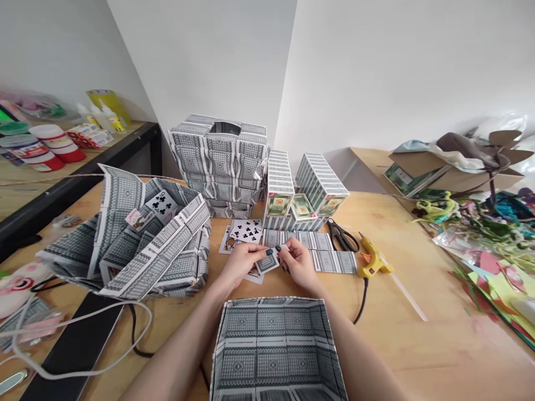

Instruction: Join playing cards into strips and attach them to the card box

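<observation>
Both of my hands meet over the wooden table [418,345], pinching a folded playing card [267,262] between them. My left hand [244,260] grips its left side with thumb and fingers closed. On the card's right side, my right hand [297,262] has its fingers curled. Face-up cards [246,230] lie just behind my hands, and a row of face-down cards [330,259] lies to the right. An open box made of cards [276,345] stands between my forearms, close to me.
A collapsed card structure [137,239] lies at the left, a tall card box [219,164] behind it, and stacked card packs [303,192] at the centre back. Scissors [343,235] and a yellow glue gun [374,259] lie right of my hands. Craft scraps [489,245] crowd the right edge.
</observation>
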Tool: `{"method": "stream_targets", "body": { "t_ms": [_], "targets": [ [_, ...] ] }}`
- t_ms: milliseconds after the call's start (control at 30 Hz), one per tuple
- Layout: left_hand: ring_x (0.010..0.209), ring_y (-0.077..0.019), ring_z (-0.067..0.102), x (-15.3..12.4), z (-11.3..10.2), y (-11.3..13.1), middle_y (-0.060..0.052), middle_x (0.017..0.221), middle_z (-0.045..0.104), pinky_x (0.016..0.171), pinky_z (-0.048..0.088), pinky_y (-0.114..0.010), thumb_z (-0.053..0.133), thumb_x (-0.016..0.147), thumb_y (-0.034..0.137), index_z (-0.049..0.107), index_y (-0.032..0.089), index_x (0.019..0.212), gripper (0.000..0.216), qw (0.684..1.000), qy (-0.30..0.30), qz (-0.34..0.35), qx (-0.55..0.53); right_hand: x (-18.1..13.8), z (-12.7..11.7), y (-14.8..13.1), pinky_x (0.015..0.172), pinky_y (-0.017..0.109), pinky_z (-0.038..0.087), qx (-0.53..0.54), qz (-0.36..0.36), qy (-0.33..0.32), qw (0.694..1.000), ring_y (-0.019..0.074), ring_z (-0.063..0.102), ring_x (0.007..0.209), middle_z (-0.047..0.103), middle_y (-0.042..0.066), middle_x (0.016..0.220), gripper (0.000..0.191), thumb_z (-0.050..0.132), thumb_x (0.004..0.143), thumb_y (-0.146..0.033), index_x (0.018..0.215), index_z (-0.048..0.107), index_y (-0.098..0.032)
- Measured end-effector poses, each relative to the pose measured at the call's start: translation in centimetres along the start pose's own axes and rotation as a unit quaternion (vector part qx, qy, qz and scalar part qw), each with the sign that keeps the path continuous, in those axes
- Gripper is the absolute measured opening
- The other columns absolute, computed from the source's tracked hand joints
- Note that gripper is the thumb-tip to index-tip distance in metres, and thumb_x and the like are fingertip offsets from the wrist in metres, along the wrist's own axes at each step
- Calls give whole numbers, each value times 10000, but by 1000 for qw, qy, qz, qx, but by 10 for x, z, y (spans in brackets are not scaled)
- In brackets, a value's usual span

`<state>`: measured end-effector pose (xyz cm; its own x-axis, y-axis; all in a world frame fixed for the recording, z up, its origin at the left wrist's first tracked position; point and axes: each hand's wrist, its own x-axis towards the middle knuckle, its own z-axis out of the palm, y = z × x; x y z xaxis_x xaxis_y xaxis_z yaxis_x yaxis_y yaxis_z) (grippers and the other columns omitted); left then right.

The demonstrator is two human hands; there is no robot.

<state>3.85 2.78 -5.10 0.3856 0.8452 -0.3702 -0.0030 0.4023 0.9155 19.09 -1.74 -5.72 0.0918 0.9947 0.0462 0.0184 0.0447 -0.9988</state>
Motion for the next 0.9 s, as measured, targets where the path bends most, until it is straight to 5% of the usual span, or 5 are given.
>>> {"method": "stream_targets", "body": {
  "t_ms": [400, 667, 900],
  "targets": [
    [624, -149, 563, -3, 2, 2, -29, 664, 654, 587, 421, -239, 611, 682, 256, 666, 155, 677, 115, 977, 20, 139, 162, -4, 3, 3, 424, 224, 310, -52, -23, 7, 998, 89, 404, 425, 461, -51, 504, 252, 527, 796, -406, 673, 422, -213],
    [615, -146, 532, -7, 6, 3, -14, 636, 622, 585, 391, -244, 585, 676, 294, 637, 145, 655, 159, 967, 56, 153, 195, 0, 1, 3, 434, 211, 290, -40, -17, -7, 999, 78, 378, 448, 439, -57, 504, 285, 545, 779, -421, 649, 435, -192],
    [678, -159, 571, -4, -2, 4, -40, 750, 663, 614, 426, -252, 587, 685, 332, 665, 147, 765, 216, 973, -19, 128, 189, 0, -1, 5, 406, 202, 278, -4, -6, -14, 1000, 70, 380, 402, 436, -69, 472, 258, 529, 802, -390, 670, 424, -194]
  ]
}}
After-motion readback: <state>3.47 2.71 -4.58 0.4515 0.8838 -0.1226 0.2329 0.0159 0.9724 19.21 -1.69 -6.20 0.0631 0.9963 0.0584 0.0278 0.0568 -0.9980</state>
